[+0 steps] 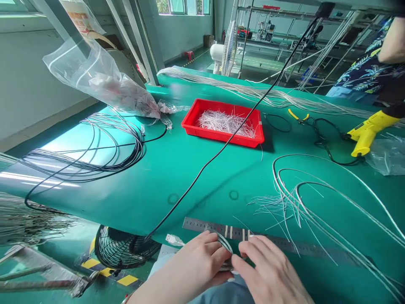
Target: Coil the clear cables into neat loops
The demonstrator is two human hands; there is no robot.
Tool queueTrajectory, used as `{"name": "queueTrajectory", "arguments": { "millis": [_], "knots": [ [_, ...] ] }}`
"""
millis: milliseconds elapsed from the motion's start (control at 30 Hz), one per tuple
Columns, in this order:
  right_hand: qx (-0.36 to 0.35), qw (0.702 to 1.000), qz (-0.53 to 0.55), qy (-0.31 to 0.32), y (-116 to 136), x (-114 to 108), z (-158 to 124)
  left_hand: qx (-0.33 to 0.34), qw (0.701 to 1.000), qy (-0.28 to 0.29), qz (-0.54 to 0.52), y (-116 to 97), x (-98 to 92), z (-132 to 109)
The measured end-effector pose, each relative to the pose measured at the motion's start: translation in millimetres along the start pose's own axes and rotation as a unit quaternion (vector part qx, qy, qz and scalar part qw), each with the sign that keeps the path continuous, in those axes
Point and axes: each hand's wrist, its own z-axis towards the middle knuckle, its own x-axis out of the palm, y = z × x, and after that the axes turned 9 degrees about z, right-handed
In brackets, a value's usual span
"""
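At the table's front edge, my left hand (207,257) is wrapped around a small coil of grey cable (224,241). A white USB plug (174,240) sticks out to the left of that hand, above the wrist. My right hand (265,266) meets the coil from the right, with its thumb and bent fingers closed at the cable's side. Part of the coil is hidden behind both hands. Just beyond the hands lies a steel ruler (202,225) with pale strips of tape across it.
A red tray (221,138) holds thin white offcuts. Black cable (126,166) lies coiled at left; grey cables with frayed ends (300,202) lie at right. A yellow heat gun (363,131) and pliers (299,116) lie behind. A black cord (202,169) crosses the table. A person (367,71) stands far right.
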Motion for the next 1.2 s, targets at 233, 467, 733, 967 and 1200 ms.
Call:
{"name": "queueTrajectory", "arguments": {
  "millis": [233, 467, 733, 967, 1200],
  "knots": [
    [0.042, 0.994, 0.063, -0.076, 9.4, 9.9, -0.7, 0.001, 0.989, -0.095, 0.117, -9.7, 0.6, 4.7],
    [0.317, 0.894, 0.293, -0.119, 15.2, 36.3, -6.1, 0.05, 0.929, -0.173, 0.324, -23.5, 9.2, 9.8],
    [0.217, 0.947, 0.214, -0.102, 7.6, 21.7, -13.5, 0.04, 0.972, -0.132, 0.192, -9.9, 5.2, 11.7],
    [0.011, 0.999, 0.004, -0.047, -4.9, -8.4, -2.9, 0.036, 0.998, -0.034, 0.028, -0.1, -15.2, 9.4],
    [-0.057, 0.997, 0.007, -0.051, 5.0, 5.2, -3.1, 0.052, 0.998, 0.011, -0.019, 1.8, -16.5, 3.7]
  ]
}}
